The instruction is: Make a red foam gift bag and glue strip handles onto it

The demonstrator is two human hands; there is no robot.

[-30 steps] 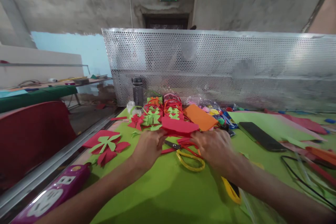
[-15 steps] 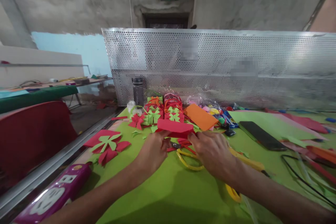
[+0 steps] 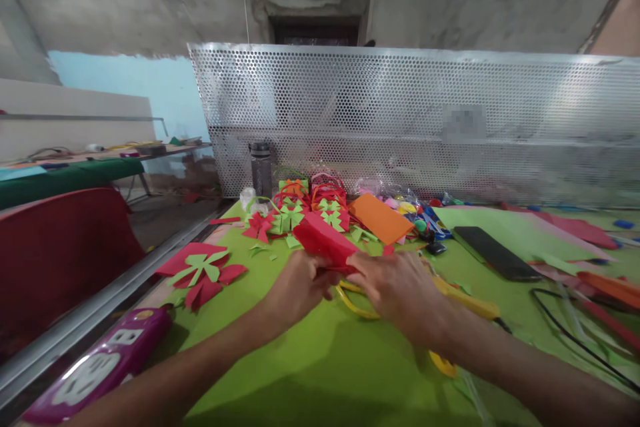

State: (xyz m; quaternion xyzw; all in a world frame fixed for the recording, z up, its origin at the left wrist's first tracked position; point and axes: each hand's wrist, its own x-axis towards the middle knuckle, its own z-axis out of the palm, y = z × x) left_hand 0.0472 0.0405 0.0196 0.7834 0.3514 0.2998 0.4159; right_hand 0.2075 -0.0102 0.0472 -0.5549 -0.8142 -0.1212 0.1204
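A folded piece of red paper (image 3: 327,240) is held up between both hands, tilted down to the right. My left hand (image 3: 303,280) pinches its lower left edge. At the lower right corner, my right hand (image 3: 395,280) has its thumb and fingers closed on the same paper. Below the paper lie scissors with yellow handles (image 3: 357,307), their blades hidden. Behind it stand small red and green paper bags (image 3: 330,203) decorated with cut-out bows. An orange folded paper (image 3: 383,217) rests to their right.
Left on the green table (image 3: 300,360) lie red and green paper cut-outs (image 3: 200,270) and a purple case (image 3: 100,363). A black phone (image 3: 495,253), a yellow-handled tool (image 3: 470,297) and a black cable (image 3: 565,313) lie right. A bottle (image 3: 261,170) stands before the perforated metal panel (image 3: 400,100).
The red paper has turned from level to slanting, its left end now higher. Both hands have shifted slightly with it and still grip it.
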